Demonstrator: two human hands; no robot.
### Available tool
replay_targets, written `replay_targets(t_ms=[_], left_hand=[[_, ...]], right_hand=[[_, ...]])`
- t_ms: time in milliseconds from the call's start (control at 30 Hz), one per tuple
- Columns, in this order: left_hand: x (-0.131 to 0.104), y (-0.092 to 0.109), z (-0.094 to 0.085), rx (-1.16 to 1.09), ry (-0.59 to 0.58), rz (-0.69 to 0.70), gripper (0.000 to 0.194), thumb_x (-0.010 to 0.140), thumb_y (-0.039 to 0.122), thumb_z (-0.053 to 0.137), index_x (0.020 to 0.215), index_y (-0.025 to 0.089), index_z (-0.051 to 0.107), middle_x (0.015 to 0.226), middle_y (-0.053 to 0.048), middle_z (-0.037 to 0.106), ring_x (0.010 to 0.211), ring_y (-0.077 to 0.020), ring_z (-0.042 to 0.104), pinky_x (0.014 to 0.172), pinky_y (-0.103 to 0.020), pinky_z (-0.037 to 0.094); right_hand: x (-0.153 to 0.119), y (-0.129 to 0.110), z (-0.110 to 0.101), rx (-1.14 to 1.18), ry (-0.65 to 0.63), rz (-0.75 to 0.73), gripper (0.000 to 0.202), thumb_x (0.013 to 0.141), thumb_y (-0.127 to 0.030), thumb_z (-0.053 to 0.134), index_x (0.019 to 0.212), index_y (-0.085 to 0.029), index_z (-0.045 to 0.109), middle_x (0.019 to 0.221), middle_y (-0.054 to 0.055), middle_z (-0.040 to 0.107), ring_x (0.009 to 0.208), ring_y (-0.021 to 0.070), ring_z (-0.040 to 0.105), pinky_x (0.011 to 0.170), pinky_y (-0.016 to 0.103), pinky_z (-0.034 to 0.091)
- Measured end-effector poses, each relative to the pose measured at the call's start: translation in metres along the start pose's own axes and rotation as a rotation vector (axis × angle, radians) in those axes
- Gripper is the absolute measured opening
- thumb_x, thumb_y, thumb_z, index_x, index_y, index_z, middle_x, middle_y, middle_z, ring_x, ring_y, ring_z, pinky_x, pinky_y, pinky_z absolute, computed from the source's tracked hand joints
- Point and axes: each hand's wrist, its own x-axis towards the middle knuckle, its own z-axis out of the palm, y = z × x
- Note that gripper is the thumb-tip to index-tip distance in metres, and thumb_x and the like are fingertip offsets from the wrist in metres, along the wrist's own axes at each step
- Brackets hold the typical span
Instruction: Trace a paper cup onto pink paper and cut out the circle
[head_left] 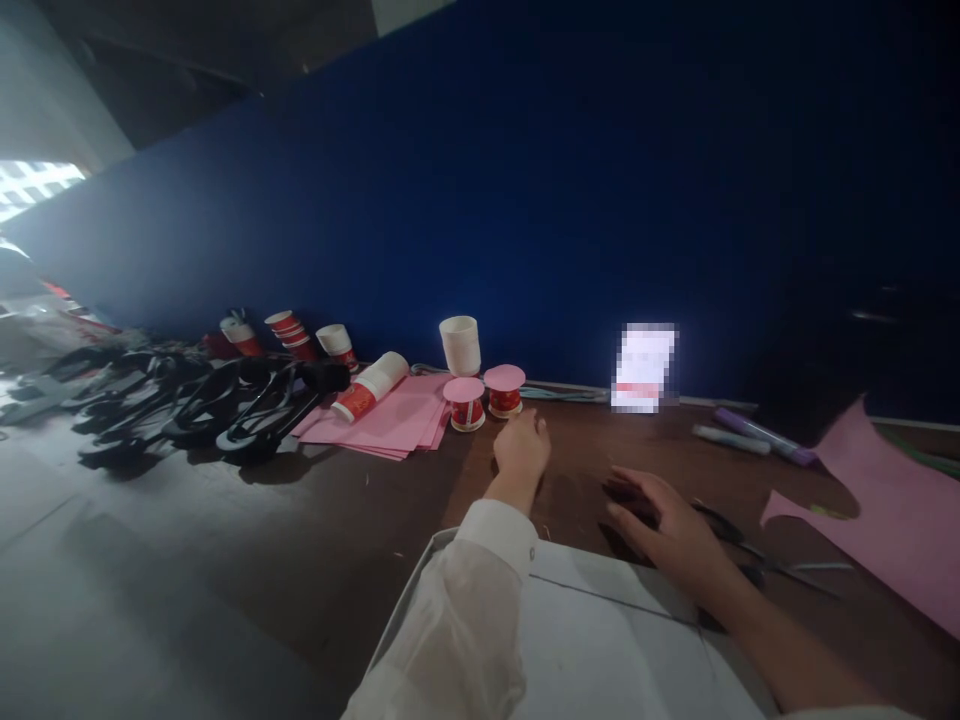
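Observation:
My left hand (523, 443) rests low over the brown table, fingers curled and mostly hidden under the knuckles; whether anything is in them I cannot see. Just beyond it stands a short red paper cup piece with a pink paper disc (504, 378) on top. A similar cup piece with a pink disc (465, 390) is to its left. My right hand (664, 515) hovers over the table with thumb and fingers apart, holding nothing. Beside it, partly hidden by the hand, lies a pair of scissors (795, 568) with dark handles.
Pink paper sheets (397, 425) lie left under a tipped paper cup (371, 387). A white cup (460, 346) stands behind. A lit phone (645, 367) leans on the blue partition (525, 220). Markers (761, 435) and cut pink paper (892, 500) lie right. Black sandals (262, 410) are left.

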Motion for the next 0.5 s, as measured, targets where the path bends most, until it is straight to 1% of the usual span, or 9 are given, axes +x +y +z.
replay_targets(t_ms=[133, 233, 367, 433, 500], left_hand=[[-0.007, 0.003, -0.003, -0.038, 0.116, 0.099, 0.032, 0.101, 0.025, 0.048, 0.125, 0.025, 0.07, 0.13, -0.008, 0.072, 0.122, -0.0208, 0.066, 0.104, -0.03, 0.048], [-0.006, 0.008, -0.015, -0.039, 0.21, 0.13, 0.033, 0.102, 0.025, 0.045, 0.122, 0.025, 0.071, 0.129, -0.007, 0.072, 0.119, -0.0199, 0.065, 0.105, -0.029, 0.047], [0.01, 0.012, -0.044, -0.015, 0.345, 0.118, 0.035, 0.103, 0.026, 0.042, 0.123, 0.024, 0.071, 0.127, -0.009, 0.072, 0.12, -0.0218, 0.064, 0.105, -0.031, 0.046], [0.022, 0.013, -0.062, -0.005, 0.414, 0.11, 0.037, 0.104, 0.026, 0.04, 0.124, 0.023, 0.071, 0.128, -0.009, 0.071, 0.12, -0.0226, 0.063, 0.104, -0.031, 0.047], [0.036, 0.015, -0.079, 0.03, 0.45, 0.109, 0.04, 0.104, 0.026, 0.039, 0.128, 0.021, 0.07, 0.13, -0.01, 0.07, 0.121, -0.0234, 0.063, 0.103, -0.032, 0.047]], right_hand=[[0.002, -0.003, 0.0, -0.023, 0.008, -0.017, 0.051, 0.082, -0.047, 0.067, 0.127, -0.023, 0.066, 0.125, 0.015, 0.071, 0.11, 0.031, 0.073, 0.099, 0.05, 0.059], [0.003, -0.003, 0.002, -0.018, 0.011, -0.021, 0.051, 0.081, -0.046, 0.066, 0.125, -0.022, 0.067, 0.121, 0.015, 0.072, 0.108, 0.0306, 0.073, 0.096, 0.049, 0.06], [0.003, -0.004, 0.004, 0.004, 0.003, 0.032, 0.05, 0.08, -0.045, 0.066, 0.124, -0.02, 0.068, 0.116, 0.015, 0.073, 0.103, 0.0291, 0.073, 0.092, 0.048, 0.061], [0.003, -0.005, 0.003, 0.011, -0.002, 0.026, 0.05, 0.081, -0.045, 0.067, 0.125, -0.021, 0.069, 0.117, 0.014, 0.072, 0.103, 0.0283, 0.073, 0.091, 0.047, 0.061], [0.003, -0.005, 0.002, 0.009, -0.009, -0.001, 0.048, 0.083, -0.045, 0.067, 0.125, -0.022, 0.069, 0.117, 0.013, 0.072, 0.104, 0.0273, 0.072, 0.089, 0.044, 0.061]])
